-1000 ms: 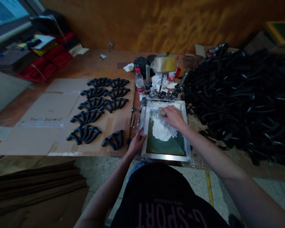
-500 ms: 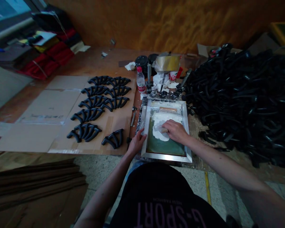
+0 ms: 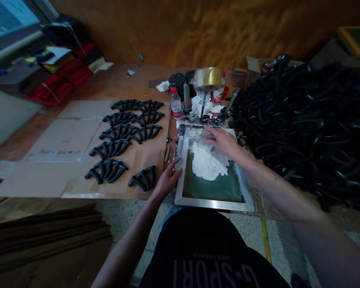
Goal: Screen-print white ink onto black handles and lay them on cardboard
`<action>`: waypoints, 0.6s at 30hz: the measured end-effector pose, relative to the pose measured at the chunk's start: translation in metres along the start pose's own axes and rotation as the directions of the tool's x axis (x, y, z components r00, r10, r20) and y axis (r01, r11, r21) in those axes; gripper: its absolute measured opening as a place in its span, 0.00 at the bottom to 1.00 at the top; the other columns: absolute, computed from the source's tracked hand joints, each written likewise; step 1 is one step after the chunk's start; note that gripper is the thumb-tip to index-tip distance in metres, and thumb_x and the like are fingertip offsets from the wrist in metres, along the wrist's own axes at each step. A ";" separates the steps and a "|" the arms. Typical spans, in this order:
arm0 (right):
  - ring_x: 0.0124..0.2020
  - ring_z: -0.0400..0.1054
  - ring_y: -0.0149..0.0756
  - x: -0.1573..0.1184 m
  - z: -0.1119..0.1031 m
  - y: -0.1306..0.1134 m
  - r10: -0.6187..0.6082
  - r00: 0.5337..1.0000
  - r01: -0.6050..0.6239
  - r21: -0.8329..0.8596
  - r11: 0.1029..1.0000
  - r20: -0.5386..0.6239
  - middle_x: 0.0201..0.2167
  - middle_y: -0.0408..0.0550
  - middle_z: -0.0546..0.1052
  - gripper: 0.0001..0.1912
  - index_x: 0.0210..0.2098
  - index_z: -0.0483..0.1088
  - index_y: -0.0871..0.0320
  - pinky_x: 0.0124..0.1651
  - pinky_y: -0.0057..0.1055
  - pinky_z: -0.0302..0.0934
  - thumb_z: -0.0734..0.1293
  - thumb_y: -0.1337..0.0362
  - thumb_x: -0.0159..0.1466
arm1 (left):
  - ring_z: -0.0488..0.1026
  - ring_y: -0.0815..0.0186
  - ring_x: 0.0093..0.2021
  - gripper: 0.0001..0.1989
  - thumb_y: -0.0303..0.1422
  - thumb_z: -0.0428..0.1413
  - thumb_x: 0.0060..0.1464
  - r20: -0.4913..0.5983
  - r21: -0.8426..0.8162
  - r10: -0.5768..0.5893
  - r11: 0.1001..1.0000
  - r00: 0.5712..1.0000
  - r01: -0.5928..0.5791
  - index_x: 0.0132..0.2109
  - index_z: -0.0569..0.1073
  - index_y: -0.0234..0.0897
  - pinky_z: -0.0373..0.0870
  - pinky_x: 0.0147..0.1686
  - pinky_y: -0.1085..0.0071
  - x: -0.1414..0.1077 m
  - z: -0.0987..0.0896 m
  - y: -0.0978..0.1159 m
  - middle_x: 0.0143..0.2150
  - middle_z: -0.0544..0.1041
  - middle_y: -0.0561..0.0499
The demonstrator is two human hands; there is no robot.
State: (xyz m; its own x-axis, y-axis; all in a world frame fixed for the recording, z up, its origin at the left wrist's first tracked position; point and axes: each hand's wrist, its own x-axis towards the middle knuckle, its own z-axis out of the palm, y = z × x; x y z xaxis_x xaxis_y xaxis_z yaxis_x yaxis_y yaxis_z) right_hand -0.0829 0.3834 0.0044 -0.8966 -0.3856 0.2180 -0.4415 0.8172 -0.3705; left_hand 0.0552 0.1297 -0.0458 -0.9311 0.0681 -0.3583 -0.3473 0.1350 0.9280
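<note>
A silver-edged screen frame (image 3: 214, 204) with a green mesh (image 3: 211, 190) lies in front of me. White paste (image 3: 209, 162) is spread over the middle of the mesh. My right hand (image 3: 225, 143) is at the far part of the frame, its fingers closed round a blurred, pale scraper (image 3: 206, 139). My left hand (image 3: 168, 178) is by the frame's left edge, fingers apart and holding nothing; whether the fingertips touch the edge is unclear. Black curved, ribbed pieces (image 3: 109, 171) stand in rows on cardboard (image 3: 93, 190) to the left.
A large heap of black parts (image 3: 300, 132) fills the right side. Behind the frame are a red-capped bottle (image 3: 176, 105), metal clamps, white scraps and a roll of tape (image 3: 208, 77). Red bundles (image 3: 75, 72) lie at the back left.
My right hand has moved away from me, from the paste to the frame's far part. The frame's near edge looks higher and closer, and more green mesh shows on the right.
</note>
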 end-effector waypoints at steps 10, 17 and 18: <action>0.37 0.69 0.43 -0.075 0.012 0.079 0.364 0.931 -0.363 0.098 0.927 0.005 0.33 0.49 0.76 0.16 0.36 0.74 0.53 0.41 0.39 0.64 0.61 0.49 0.64 | 0.72 0.64 0.40 0.24 0.50 0.48 0.60 -0.162 -0.214 0.408 0.874 0.898 -0.436 0.53 0.71 0.39 0.72 0.38 0.71 0.021 0.002 0.109 0.44 0.76 0.47; 0.42 0.68 0.44 -0.100 0.076 -0.001 0.194 0.953 -0.169 -0.123 0.978 0.231 0.38 0.57 0.75 0.06 0.36 0.69 0.60 0.46 0.39 0.61 0.64 0.63 0.65 | 0.77 0.63 0.37 0.31 0.55 0.47 0.57 -0.104 -0.353 0.087 0.928 0.991 -0.118 0.56 0.68 0.35 0.73 0.29 0.72 0.018 0.043 0.065 0.41 0.78 0.43; 0.40 0.68 0.43 -0.100 0.075 -0.014 0.243 0.943 -0.223 -0.110 0.969 0.230 0.37 0.57 0.75 0.06 0.37 0.68 0.60 0.44 0.38 0.61 0.63 0.63 0.66 | 0.77 0.61 0.37 0.31 0.55 0.50 0.56 0.013 -0.352 -0.029 0.936 1.000 0.031 0.55 0.69 0.34 0.73 0.28 0.71 0.010 0.054 0.049 0.42 0.78 0.41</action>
State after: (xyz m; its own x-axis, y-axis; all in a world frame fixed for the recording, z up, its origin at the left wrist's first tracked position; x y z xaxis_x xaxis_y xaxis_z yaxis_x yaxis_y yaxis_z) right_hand 0.0105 0.3788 -0.0802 -0.9603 -0.2635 -0.0919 -0.2241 0.9244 -0.3086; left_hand 0.0351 0.1905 -0.0093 -0.9192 0.0766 -0.3862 -0.3934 -0.2192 0.8929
